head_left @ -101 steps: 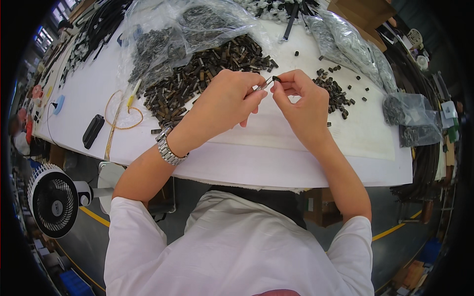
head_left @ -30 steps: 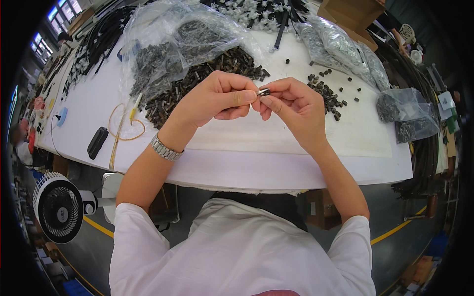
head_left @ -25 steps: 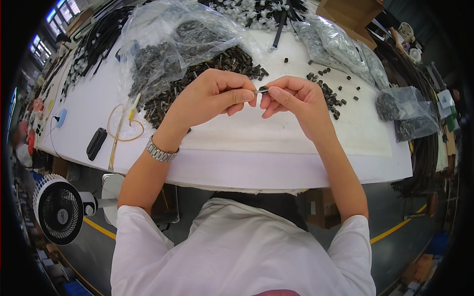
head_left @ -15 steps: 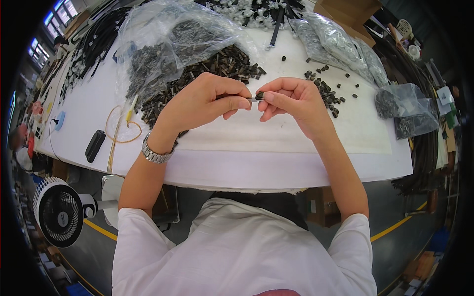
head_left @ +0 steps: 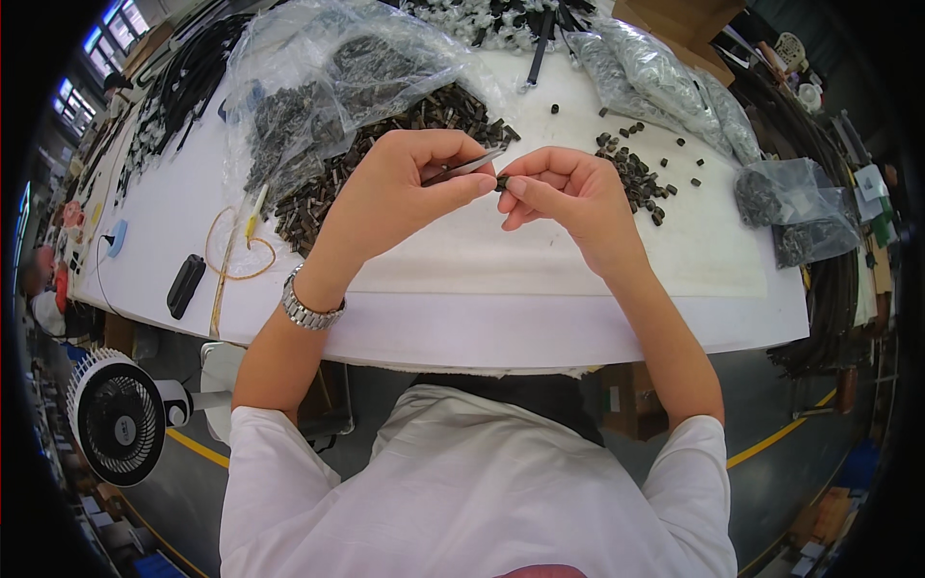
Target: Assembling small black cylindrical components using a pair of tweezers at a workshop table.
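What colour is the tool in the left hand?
Silver-grey; the tool in the left hand shows best in the head view.

A white table (head_left: 578,323) carries loose dark pieces (head_left: 453,108) and clear plastic bags (head_left: 665,69)

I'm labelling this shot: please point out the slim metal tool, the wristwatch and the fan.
Slim metal tool (head_left: 472,166): head view, on its shaft.
Wristwatch (head_left: 310,314): head view, on its silver band.
Fan (head_left: 119,426): head view, on its dark front grille.

At left, a fan (head_left: 120,424) near the counter (head_left: 540,332) and, lying on it, a black case (head_left: 186,287); upper right, a cardboard box (head_left: 686,31).
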Available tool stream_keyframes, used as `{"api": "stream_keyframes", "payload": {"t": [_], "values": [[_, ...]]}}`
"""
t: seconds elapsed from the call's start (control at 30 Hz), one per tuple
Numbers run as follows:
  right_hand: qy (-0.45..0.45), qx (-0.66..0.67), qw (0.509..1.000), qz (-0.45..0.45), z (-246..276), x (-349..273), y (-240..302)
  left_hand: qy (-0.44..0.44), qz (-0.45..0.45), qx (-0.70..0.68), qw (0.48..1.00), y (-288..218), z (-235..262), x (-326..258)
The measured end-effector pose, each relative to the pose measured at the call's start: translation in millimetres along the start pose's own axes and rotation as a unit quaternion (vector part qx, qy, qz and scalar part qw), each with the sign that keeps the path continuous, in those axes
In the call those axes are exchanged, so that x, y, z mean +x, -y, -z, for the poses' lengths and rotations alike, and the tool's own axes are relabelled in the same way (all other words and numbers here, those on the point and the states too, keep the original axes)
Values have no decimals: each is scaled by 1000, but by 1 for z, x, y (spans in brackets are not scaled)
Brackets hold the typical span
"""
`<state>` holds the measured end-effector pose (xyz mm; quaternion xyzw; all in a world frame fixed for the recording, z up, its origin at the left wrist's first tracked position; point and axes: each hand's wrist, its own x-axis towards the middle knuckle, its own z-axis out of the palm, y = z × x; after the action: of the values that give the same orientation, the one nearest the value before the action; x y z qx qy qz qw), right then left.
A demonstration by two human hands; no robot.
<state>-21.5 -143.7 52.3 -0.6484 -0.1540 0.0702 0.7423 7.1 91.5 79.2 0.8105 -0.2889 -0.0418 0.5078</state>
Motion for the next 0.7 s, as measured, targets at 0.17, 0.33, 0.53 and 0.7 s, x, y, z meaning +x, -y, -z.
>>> {"api": "stream_keyframes", "payload": {"t": [0.17, 0.33, 0.53, 0.7], "values": [[-20, -62, 998, 20, -9, -3, -3, -51, -57, 50, 996, 2, -12, -3], [-18, -79, 996, 24, -2, 1, -7, -47, -65, 93, 992, -3, -13, -3], [-1, -31, 999, 14, -2, 4, -9, -89, -104, 114, 984, 3, -20, -6], [0, -71, 997, 21, 0, 4, -11, -91, -96, 128, 983, 0, -23, -5]]}}
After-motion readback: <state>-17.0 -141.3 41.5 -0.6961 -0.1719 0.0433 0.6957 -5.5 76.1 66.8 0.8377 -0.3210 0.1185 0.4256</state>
